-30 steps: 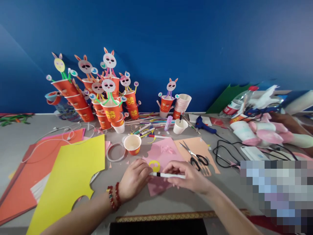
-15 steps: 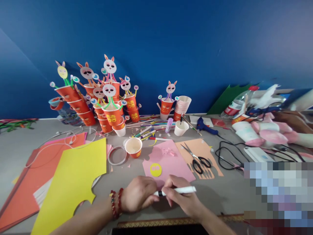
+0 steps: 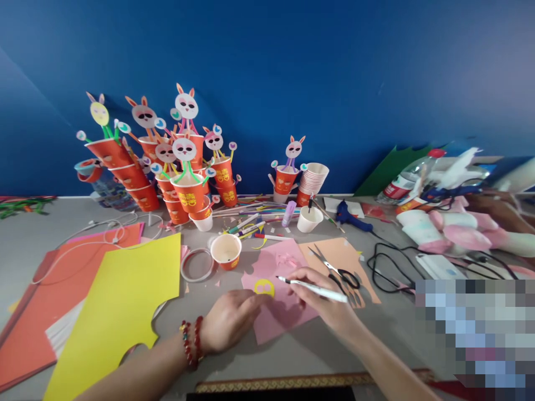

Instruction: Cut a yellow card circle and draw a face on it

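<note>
A white marker [image 3: 320,291] sits in my right hand [image 3: 320,298], gripped between thumb and fingers. Its dark tip is bare and points left, over the pink paper sheet [image 3: 273,326]. On that sheet lies a yellow paper disc [image 3: 264,288] with pink patches. My left hand [image 3: 234,317], with red bead bracelets [image 3: 191,341] at its wrist, is curled beside the disc's lower edge. Its fingertips are partly hidden, so whatever they hold does not show. Small pink scraps [image 3: 286,259] lie just beyond the marker tip.
Scissors [image 3: 334,268] lie on peach paper [image 3: 363,278] to the right. A paper cup [image 3: 226,250] and a tape roll [image 3: 197,265] stand left of the pink sheet. Rabbit-topped red cups [image 3: 190,192] crowd the back. A blue glue gun [image 3: 353,217] trails a black cable. Yellow paper [image 3: 125,289] covers the left.
My hands have moved apart, and the marker's tip now shows bare. The right hand has risen over the pink paper. My left hand has shifted slightly left and up, to the disc.
</note>
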Available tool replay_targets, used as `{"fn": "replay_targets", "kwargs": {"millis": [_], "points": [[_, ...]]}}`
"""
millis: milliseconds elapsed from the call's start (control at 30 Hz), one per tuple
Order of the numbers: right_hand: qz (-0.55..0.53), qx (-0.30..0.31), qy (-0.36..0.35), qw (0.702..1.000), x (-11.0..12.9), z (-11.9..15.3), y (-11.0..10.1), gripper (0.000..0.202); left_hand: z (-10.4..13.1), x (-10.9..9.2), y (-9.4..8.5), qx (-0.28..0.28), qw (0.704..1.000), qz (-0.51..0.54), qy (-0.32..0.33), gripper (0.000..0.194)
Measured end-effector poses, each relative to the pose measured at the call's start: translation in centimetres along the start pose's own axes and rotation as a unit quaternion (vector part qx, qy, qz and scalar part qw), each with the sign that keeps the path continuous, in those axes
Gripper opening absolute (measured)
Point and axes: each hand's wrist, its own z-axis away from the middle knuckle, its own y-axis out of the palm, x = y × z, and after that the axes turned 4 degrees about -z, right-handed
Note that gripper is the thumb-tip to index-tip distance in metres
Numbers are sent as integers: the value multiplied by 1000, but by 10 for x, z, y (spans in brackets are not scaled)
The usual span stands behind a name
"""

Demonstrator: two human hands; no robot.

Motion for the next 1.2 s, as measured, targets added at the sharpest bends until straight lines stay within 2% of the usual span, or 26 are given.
{"fn": "replay_targets", "kwargs": {"millis": [100,233,367,533,667,1200], "points": [[51,3,-35,998,-12,-14,18,14,1,0,-1,30,996,-73,40,26],[52,-12,-53,997,-20,-25,27,12,1,2,-3,51,984,-170,3,28],[60,-3,-61,996,-28,-25,26,9,1,4,-2,73,973,-219,-4,31],[91,-12,-85,992,-40,-22,23,12,4,5,3,103,971,-216,-11,32],[117,-15,-92,989,-46,-21,22,14,5,6,5,101,973,-209,-11,34],[161,8,-77,984,-44,-23,21,16,3,4,5,123,977,-169,-46,28]]}}
